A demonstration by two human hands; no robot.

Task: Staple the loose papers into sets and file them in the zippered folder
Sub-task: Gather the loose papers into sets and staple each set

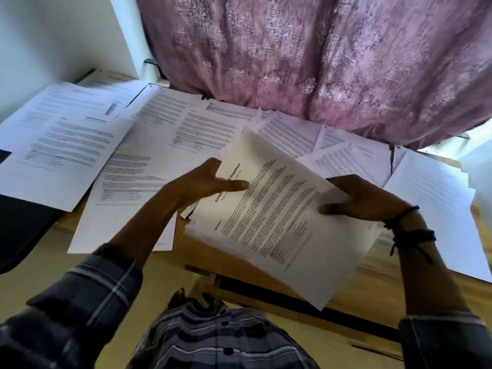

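A thick stack of printed papers (282,217) is held above the wooden table (372,278), its top sheet headed with a bold title. My left hand (205,182) grips the stack's left edge, thumb lying across the top sheet. My right hand (364,198) pinches the stack's right edge, with dark bands around that wrist. Many loose printed sheets (138,145) lie spread over the table behind and beside the stack. No stapler or zippered folder is visible.
A purple patterned curtain (319,62) hangs along the table's far edge. A white wall (53,35) stands at the left. A dark object (18,217) lies at the table's left edge under some sheets. More white pages (439,203) cover the right side.
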